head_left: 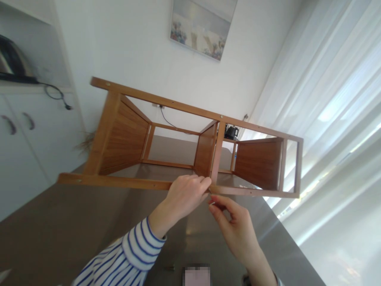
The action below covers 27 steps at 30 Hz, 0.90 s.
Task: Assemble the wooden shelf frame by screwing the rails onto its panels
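Note:
A brown wooden shelf rack lies on its side on a grey table, with three slatted shelves standing upright between its long rails. My left hand, in a blue-and-white striped sleeve, is closed on the near rail at its middle, beside the centre shelf. My right hand sits just below that spot, thumb and forefinger pinched on something small that I cannot make out.
White cupboards stand at the left with a dark appliance and its cable on top. A picture hangs on the far wall. Sheer curtains fill the right. A black kettle stands behind the rack.

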Tool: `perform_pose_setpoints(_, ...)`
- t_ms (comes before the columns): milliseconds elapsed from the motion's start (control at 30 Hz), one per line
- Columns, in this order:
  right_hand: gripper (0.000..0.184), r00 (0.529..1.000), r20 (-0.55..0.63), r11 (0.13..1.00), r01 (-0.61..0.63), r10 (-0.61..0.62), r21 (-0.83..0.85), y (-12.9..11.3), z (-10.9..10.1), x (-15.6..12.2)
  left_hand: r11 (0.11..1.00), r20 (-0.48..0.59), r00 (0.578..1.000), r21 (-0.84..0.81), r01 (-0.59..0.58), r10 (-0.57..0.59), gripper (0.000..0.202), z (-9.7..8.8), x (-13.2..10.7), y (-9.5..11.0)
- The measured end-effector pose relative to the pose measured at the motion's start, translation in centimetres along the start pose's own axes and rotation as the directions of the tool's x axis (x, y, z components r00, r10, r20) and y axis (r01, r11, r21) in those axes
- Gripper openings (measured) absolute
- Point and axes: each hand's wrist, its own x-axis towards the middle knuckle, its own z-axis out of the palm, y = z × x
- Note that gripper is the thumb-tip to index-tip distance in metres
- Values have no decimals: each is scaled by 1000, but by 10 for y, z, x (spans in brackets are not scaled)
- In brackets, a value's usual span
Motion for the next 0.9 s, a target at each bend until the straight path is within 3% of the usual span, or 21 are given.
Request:
perform_pose_setpoints(200,20,995,-100,994,-17,7,-105,-10,4,9,1000,0,1000,-1,-8,8,14,3,0,-1)
perform_pose_setpoints(367,17,978,-162,990,-121,132,76,-13,11,16,1000,-22,1000,0,-15,15,14,4,0,-1)
perform_pose_setpoints(467,18,975,-197,990,-82,104,114,-7,14,13,1000,-24,1000,-4,-19,19,14,2,0,-1)
perform_pose_setpoints(667,14,966,-243,983,43,-87,-179,2,7,7,1000,-2,1000,-3,-1,1,12,2,1,-1)
perform_pose_setpoints(900,26,962,-235,925,41,-139,-379,3,6,6,1000,-4,1000,-1,-4,3,12,3,0,-1)
